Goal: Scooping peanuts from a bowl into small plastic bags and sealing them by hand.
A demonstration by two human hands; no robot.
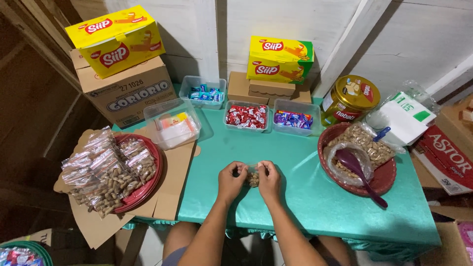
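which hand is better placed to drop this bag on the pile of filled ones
Left, probably. The left hand shares the small bag of peanuts with the right hand, and the pile of filled bags lies on the left side.

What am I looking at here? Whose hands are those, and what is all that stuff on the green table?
There is no machine here. A person wears a camera on their head, so you look down just as they do, and the two arms at the bottom are their own. The left hand and right hand pinch a small clear bag of peanuts between them, just above the green table. On the left, a red basket is piled with filled peanut bags. On the right, another red basket holds a big open bag of loose peanuts and a purple spoon. Behind are clear tubs of wrapped sweets, yellow boxes, a round gold tin and a brown carton.
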